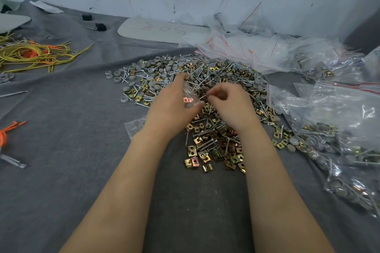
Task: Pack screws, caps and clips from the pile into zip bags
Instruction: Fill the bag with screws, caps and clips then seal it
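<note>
- Left hand (172,98) grips the bag (189,96) over the pile (205,76).
- Right hand (228,102) pinches what looks like a screw (205,95) at its mouth.
- Best to hold the mouth wide and feed the point in first.

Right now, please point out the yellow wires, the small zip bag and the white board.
yellow wires (24,56): head view, bundle's middle.
small zip bag (190,92): head view, clear film.
white board (160,37): head view, bare face.

I read grey caps (126,88), silver screws (205,142) and gold-bronze clips (191,148) on a grey cloth (82,129); clear zip bags (257,55) carry red stripes; cords (41,56) are yellow-green, some orange.
</note>
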The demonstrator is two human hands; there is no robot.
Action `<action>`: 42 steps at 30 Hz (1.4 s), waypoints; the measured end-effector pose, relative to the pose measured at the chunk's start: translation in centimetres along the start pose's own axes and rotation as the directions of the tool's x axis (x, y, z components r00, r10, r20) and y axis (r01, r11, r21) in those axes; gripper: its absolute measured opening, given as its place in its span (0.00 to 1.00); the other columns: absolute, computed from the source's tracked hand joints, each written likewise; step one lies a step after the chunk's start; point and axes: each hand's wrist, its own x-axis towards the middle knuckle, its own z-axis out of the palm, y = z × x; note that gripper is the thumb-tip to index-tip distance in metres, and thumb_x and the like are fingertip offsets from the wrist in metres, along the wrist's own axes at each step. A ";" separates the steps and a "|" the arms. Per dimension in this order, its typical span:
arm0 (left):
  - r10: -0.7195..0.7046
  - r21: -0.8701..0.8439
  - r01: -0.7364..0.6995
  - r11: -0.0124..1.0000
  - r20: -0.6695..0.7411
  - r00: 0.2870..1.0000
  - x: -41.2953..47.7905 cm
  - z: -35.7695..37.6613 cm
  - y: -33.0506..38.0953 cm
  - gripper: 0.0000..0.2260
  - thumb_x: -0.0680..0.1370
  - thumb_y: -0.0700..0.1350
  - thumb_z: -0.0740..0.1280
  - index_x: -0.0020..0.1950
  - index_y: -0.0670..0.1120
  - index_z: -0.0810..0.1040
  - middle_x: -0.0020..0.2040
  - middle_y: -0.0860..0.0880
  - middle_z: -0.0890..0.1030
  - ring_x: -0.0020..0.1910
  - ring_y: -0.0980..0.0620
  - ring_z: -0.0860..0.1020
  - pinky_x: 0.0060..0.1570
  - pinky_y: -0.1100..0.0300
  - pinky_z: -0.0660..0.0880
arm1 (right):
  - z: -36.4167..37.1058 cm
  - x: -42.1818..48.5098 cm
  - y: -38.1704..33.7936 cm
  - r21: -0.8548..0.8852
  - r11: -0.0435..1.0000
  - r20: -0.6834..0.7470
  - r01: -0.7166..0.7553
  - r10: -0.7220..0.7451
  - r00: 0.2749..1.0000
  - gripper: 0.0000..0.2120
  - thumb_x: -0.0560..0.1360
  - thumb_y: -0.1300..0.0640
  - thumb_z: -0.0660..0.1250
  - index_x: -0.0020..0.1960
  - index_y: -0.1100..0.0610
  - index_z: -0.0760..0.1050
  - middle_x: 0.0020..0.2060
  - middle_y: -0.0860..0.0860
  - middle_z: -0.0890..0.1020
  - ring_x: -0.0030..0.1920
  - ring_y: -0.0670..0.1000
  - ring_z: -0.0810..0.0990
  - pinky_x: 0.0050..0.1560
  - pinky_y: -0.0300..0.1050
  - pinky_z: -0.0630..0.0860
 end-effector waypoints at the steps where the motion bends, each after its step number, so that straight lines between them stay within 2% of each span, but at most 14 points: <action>1: -0.001 0.002 0.001 1.000 -0.007 1.000 0.0 0.0 0.0 0.35 0.72 0.53 0.73 0.74 0.50 0.61 0.64 0.47 0.76 0.60 0.47 0.76 0.59 0.48 0.74 | 0.0 -0.1 0.1 -0.137 0.991 0.055 -0.007 0.015 0.998 0.05 0.76 0.58 0.67 0.50 0.51 0.79 0.50 0.48 0.82 0.47 0.47 0.78 0.47 0.43 0.74; 4: 0.001 0.002 -0.001 1.000 -0.019 1.000 0.1 -0.1 0.0 0.35 0.72 0.55 0.73 0.74 0.50 0.61 0.65 0.47 0.76 0.62 0.47 0.75 0.60 0.48 0.73 | 0.5 -0.2 -0.1 -0.341 0.940 0.223 -0.003 0.083 0.971 0.05 0.75 0.57 0.69 0.47 0.47 0.75 0.56 0.53 0.78 0.52 0.53 0.77 0.48 0.42 0.71; 9: -0.027 -0.030 0.026 0.999 -0.018 0.999 0.0 -0.1 0.0 0.36 0.72 0.54 0.73 0.75 0.51 0.60 0.66 0.47 0.75 0.64 0.46 0.74 0.61 0.46 0.73 | 1.6 0.0 -0.1 -0.390 0.920 0.203 0.020 0.064 0.977 0.08 0.76 0.57 0.68 0.46 0.47 0.70 0.56 0.56 0.75 0.58 0.60 0.74 0.55 0.49 0.72; 15: -0.026 -0.011 0.026 1.000 -0.020 0.999 0.0 -0.1 0.0 0.36 0.72 0.54 0.73 0.75 0.51 0.60 0.67 0.47 0.74 0.64 0.46 0.74 0.62 0.46 0.73 | 1.8 0.2 0.2 -0.389 0.921 0.176 -0.009 0.084 0.981 0.03 0.77 0.56 0.66 0.47 0.53 0.72 0.56 0.56 0.75 0.56 0.58 0.75 0.57 0.53 0.74; 17: -0.017 0.014 0.018 1.000 -0.022 1.000 0.0 -0.1 0.0 0.36 0.72 0.54 0.73 0.75 0.51 0.60 0.67 0.47 0.74 0.63 0.46 0.74 0.62 0.47 0.73 | 1.7 0.3 0.2 -0.282 0.959 0.076 -0.040 0.064 0.995 0.02 0.78 0.57 0.65 0.49 0.54 0.72 0.52 0.53 0.77 0.52 0.54 0.76 0.52 0.49 0.74; 20: -0.011 0.035 0.011 0.999 -0.001 1.000 0.0 0.0 0.1 0.35 0.72 0.54 0.73 0.75 0.51 0.60 0.67 0.46 0.75 0.62 0.46 0.75 0.61 0.47 0.73 | 1.0 0.4 0.1 0.073 0.995 -0.098 -0.060 0.067 0.993 0.02 0.78 0.57 0.66 0.48 0.54 0.73 0.45 0.48 0.78 0.46 0.48 0.77 0.47 0.46 0.75; 22: -0.007 0.033 0.006 0.999 0.015 1.000 0.0 0.0 0.1 0.35 0.72 0.53 0.73 0.74 0.51 0.60 0.66 0.46 0.75 0.62 0.46 0.76 0.60 0.47 0.74 | 0.7 0.3 -0.2 0.278 0.959 -0.079 -0.061 0.087 0.993 0.03 0.76 0.57 0.68 0.45 0.52 0.75 0.42 0.48 0.80 0.43 0.45 0.79 0.45 0.47 0.78; 25: -0.008 0.020 0.008 1.000 0.028 1.000 0.0 0.0 0.3 0.35 0.73 0.52 0.72 0.75 0.50 0.60 0.66 0.46 0.76 0.62 0.46 0.76 0.60 0.48 0.74 | 0.9 -0.1 -0.7 0.442 0.896 0.086 -0.052 0.016 0.996 0.05 0.76 0.61 0.67 0.44 0.51 0.78 0.37 0.45 0.83 0.37 0.41 0.81 0.36 0.38 0.78; 28: -0.027 -0.013 0.028 1.000 0.015 1.000 0.1 -0.1 0.3 0.34 0.73 0.51 0.72 0.75 0.50 0.60 0.63 0.47 0.77 0.60 0.47 0.77 0.58 0.47 0.75 | 0.8 -0.1 -0.9 0.491 0.871 0.096 -0.025 -0.026 0.995 0.09 0.78 0.62 0.64 0.46 0.50 0.79 0.36 0.43 0.84 0.41 0.40 0.82 0.41 0.34 0.78; 31: -0.038 -0.015 0.038 0.999 -0.011 0.999 0.1 -0.3 0.1 0.35 0.73 0.52 0.73 0.75 0.49 0.61 0.65 0.46 0.76 0.63 0.47 0.75 0.61 0.46 0.73 | 0.5 0.1 -0.4 0.277 0.960 -0.023 -0.040 0.048 0.999 0.06 0.79 0.60 0.63 0.50 0.53 0.78 0.42 0.46 0.84 0.46 0.45 0.82 0.48 0.43 0.78; 33: -0.045 -0.029 0.044 0.999 -0.018 0.999 0.0 -0.3 0.1 0.35 0.73 0.52 0.73 0.75 0.49 0.60 0.66 0.45 0.75 0.65 0.46 0.74 0.62 0.45 0.72 | 0.7 0.0 -0.1 -0.076 0.995 0.029 -0.062 0.064 0.998 0.05 0.77 0.56 0.66 0.51 0.54 0.79 0.46 0.49 0.83 0.46 0.47 0.80 0.48 0.45 0.76; 35: -0.047 -0.042 0.046 0.998 -0.032 0.998 0.0 -0.4 0.2 0.35 0.73 0.51 0.73 0.75 0.49 0.60 0.67 0.44 0.74 0.66 0.45 0.73 0.63 0.45 0.72 | 1.5 -0.2 -0.2 -0.299 0.950 0.129 -0.087 0.131 0.983 0.10 0.75 0.51 0.69 0.51 0.56 0.80 0.46 0.52 0.82 0.47 0.51 0.80 0.49 0.47 0.76; 38: -0.055 -0.049 0.053 0.997 -0.052 0.997 0.0 -0.5 0.2 0.35 0.73 0.51 0.72 0.76 0.50 0.59 0.68 0.45 0.74 0.66 0.45 0.73 0.63 0.46 0.71 | 2.6 -0.4 -0.8 -0.440 0.893 0.123 -0.093 0.163 0.979 0.14 0.74 0.48 0.70 0.52 0.57 0.79 0.46 0.54 0.82 0.50 0.56 0.80 0.53 0.50 0.77; 42: -0.058 -0.034 0.056 0.998 -0.057 0.997 0.0 -0.4 0.2 0.35 0.73 0.52 0.72 0.76 0.50 0.59 0.69 0.45 0.73 0.66 0.45 0.72 0.63 0.47 0.71 | 3.1 -0.3 -0.9 -0.437 0.895 0.127 -0.091 0.161 0.979 0.13 0.75 0.50 0.69 0.54 0.58 0.78 0.50 0.55 0.81 0.54 0.58 0.78 0.57 0.53 0.75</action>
